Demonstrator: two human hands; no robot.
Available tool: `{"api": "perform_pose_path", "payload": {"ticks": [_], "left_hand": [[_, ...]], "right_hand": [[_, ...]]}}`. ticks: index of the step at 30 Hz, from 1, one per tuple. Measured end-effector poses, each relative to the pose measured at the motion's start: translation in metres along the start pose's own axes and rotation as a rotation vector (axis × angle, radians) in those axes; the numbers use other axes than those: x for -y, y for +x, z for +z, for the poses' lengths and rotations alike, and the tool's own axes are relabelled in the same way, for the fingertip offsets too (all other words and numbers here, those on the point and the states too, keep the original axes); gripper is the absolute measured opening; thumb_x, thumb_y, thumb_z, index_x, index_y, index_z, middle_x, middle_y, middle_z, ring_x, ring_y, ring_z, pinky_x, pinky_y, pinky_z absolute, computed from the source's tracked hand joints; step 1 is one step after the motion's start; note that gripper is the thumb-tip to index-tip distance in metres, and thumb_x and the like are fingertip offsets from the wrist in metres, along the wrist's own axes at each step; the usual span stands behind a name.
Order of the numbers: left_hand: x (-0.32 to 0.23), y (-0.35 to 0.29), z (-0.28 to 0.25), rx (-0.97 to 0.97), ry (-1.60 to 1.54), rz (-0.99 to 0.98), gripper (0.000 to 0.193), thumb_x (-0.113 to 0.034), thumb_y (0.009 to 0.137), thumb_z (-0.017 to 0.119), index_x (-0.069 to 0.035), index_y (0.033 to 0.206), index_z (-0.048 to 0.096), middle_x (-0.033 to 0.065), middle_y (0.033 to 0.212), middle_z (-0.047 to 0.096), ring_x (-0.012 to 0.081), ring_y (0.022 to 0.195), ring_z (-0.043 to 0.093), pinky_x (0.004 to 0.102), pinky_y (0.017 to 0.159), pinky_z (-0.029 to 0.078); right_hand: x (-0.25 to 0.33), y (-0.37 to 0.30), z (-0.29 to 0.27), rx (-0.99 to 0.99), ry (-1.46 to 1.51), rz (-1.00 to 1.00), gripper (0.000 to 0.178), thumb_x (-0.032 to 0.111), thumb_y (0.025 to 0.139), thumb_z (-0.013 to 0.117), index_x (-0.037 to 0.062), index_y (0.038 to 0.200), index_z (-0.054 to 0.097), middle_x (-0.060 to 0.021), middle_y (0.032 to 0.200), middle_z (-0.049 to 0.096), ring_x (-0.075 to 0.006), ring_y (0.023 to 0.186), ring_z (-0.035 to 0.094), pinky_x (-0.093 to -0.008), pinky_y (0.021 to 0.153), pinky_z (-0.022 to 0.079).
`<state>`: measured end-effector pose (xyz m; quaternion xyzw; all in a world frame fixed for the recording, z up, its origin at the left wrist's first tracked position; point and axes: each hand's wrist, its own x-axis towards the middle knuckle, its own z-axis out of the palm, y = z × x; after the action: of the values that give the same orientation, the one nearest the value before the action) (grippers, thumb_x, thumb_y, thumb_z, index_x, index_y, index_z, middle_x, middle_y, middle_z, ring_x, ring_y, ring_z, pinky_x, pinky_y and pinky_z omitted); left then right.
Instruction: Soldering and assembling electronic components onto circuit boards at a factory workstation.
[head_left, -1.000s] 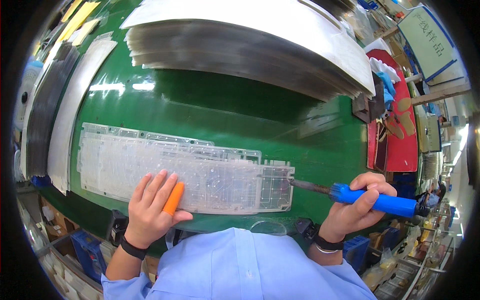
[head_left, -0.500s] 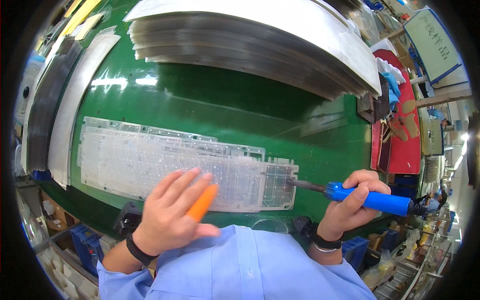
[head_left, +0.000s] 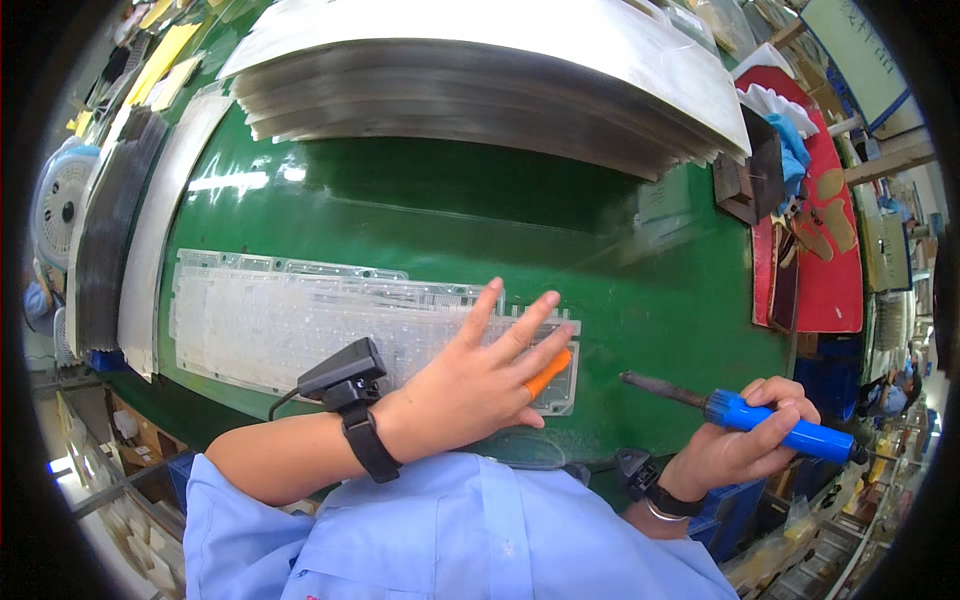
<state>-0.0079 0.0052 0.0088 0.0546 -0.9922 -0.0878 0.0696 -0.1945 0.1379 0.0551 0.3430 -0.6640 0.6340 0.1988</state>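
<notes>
A long translucent white plastic keyboard panel (head_left: pixel 290 325) lies flat on the green work surface (head_left: pixel 450 220). My left hand (head_left: pixel 480 375) rests flat on the panel's right end, fingers spread, with an orange finger cot on one finger. It holds nothing. My right hand (head_left: pixel 735 445) grips a blue-handled soldering iron (head_left: pixel 760 420) to the right of the panel. Its dark metal tip points left and hangs clear of the panel's right edge. A black device is strapped to my left wrist (head_left: pixel 345 385).
A thick stack of grey metal sheets (head_left: pixel 480 85) fills the far side of the surface. More sheet stacks (head_left: pixel 120 230) stand along the left edge beside a white fan (head_left: pixel 60 200). A red mat (head_left: pixel 810 250) and a dark box (head_left: pixel 750 175) lie at the right.
My left hand has slid right along the panel to its right end. The soldering iron's tip has pulled back from the panel's right edge, to the right.
</notes>
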Motion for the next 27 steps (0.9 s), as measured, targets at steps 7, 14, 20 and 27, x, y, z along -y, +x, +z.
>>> {"api": "perform_pose_path", "payload": {"ticks": [7,14,20,27], "left_hand": [[0.003,-0.024,-0.012,0.127,0.068,-0.094,0.065,-0.060,0.078,0.046,-0.012,0.119,0.058,0.0076,0.140,0.037,0.0332,0.134,0.023,0.0621,0.106,0.011],[0.033,-0.102,-0.036,0.224,0.107,-0.378,0.073,-0.068,0.081,0.034,-0.012,0.123,0.056,0.0124,0.141,0.034,0.0384,0.134,0.022,0.0592,0.107,0.012],[0.089,-0.043,-0.083,-0.300,0.209,-0.415,0.055,-0.024,0.076,0.068,-0.008,0.126,0.051,0.0103,0.143,0.035,0.0349,0.134,0.026,0.0507,0.107,0.023],[0.139,0.038,-0.109,-0.522,0.514,-0.323,0.048,-0.031,0.081,0.063,-0.005,0.120,0.054,0.0093,0.142,0.034,0.0326,0.133,0.027,0.0462,0.108,0.022]], "right_hand": [[-0.008,0.004,-0.004,-0.024,0.018,-0.014,0.021,0.026,0.092,0.042,0.0069,0.085,0.036,-0.0072,0.065,0.043,-0.0150,0.059,0.039,-0.0269,0.054,0.031],[-0.014,0.001,-0.007,-0.020,0.022,0.029,0.021,0.025,0.092,0.042,0.0063,0.085,0.036,-0.0073,0.065,0.043,-0.0153,0.060,0.039,-0.0270,0.054,0.031],[-0.001,0.002,0.005,-0.004,0.073,-0.037,0.022,0.027,0.092,0.043,0.0067,0.085,0.036,-0.0076,0.065,0.042,-0.0153,0.059,0.039,-0.0269,0.054,0.031],[0.013,0.000,-0.008,-0.049,0.124,-0.080,0.022,0.026,0.092,0.044,0.0072,0.086,0.036,-0.0073,0.066,0.041,-0.0150,0.059,0.037,-0.0272,0.054,0.030]]}}
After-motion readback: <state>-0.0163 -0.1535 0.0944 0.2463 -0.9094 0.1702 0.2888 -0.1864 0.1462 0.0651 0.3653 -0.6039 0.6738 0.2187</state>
